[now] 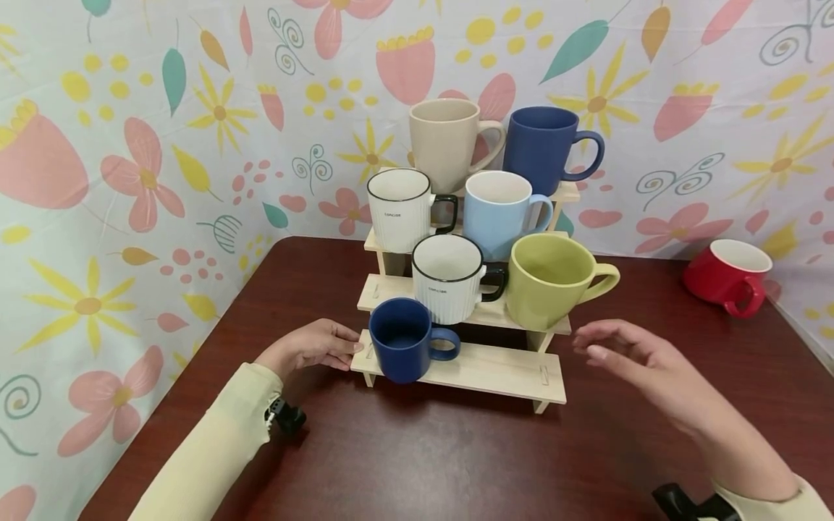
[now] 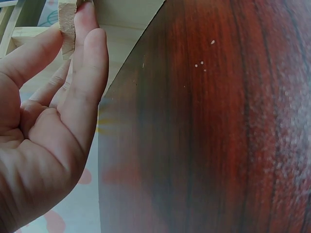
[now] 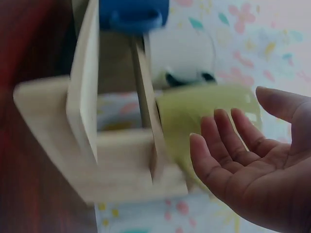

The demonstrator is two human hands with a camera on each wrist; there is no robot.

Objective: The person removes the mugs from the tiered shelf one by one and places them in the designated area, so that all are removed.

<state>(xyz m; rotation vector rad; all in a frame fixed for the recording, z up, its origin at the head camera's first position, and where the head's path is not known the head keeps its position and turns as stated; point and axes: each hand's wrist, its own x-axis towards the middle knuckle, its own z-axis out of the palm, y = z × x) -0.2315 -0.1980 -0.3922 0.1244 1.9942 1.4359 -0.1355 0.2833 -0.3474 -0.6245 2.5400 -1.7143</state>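
A tiered wooden rack (image 1: pixel 491 370) carries several mugs on its steps. With thumb and fingers, my left hand (image 1: pixel 319 344) pinches the left end of the lowest step; the left wrist view shows the step's wooden edge (image 2: pixel 68 30) between them. Beside that hand, a dark blue mug (image 1: pixel 400 346) stands on the lowest step. My right hand (image 1: pixel 635 358) hovers right of the rack with loosely bent fingers and holds nothing. Nearest to it is the green mug (image 1: pixel 547 286), on the second step beside a black-rimmed white mug (image 1: pixel 447 289).
Higher up stand another white mug (image 1: pixel 399 217), a light blue mug (image 1: pixel 496 221), a beige mug (image 1: pixel 443 141) and a second dark blue mug (image 1: pixel 537 148). A red mug (image 1: pixel 719 275) lies tilted at the back right of the brown table (image 1: pixel 456 463). Behind hangs a flowered cloth (image 1: pixel 247 137).
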